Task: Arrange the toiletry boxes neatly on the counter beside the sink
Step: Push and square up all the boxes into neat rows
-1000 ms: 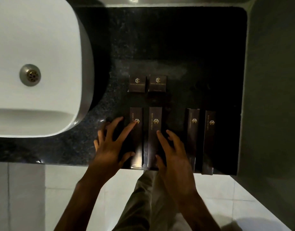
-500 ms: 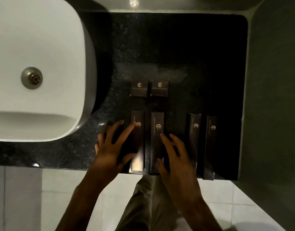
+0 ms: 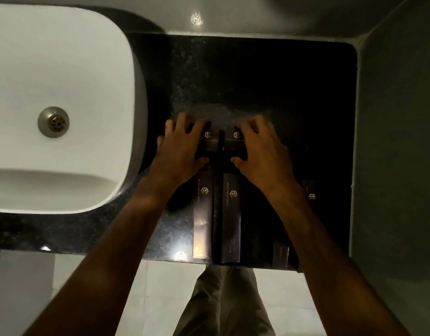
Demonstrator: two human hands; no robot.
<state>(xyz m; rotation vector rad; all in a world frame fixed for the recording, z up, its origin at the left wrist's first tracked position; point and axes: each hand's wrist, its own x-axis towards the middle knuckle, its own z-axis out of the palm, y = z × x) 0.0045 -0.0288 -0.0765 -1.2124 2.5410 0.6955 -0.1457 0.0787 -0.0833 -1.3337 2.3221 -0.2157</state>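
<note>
Two small dark square boxes with gold logos lie side by side on the black counter point(image 3: 294, 93). My left hand point(image 3: 182, 149) grips the left small box point(image 3: 209, 140) with fingers over its far edge and thumb at its near edge. My right hand point(image 3: 262, 151) holds the right small box point(image 3: 234, 140) the same way. Nearer me lie two long dark boxes, the left long box point(image 3: 203, 214) and the right long box point(image 3: 231, 217), parallel, ends at the counter's front edge. Further right, another long box point(image 3: 310, 192) is mostly hidden by my right forearm.
A white basin point(image 3: 58, 105) with a metal drain point(image 3: 53, 121) sits left of the boxes. A grey wall point(image 3: 398, 141) bounds the counter on the right, and a wall runs along the back. Pale floor tiles and my trousers show below the counter edge.
Both hands left the two long boxes and moved forward onto the two small boxes. The camera shifted closer, and my right forearm now covers the right pair of long boxes.
</note>
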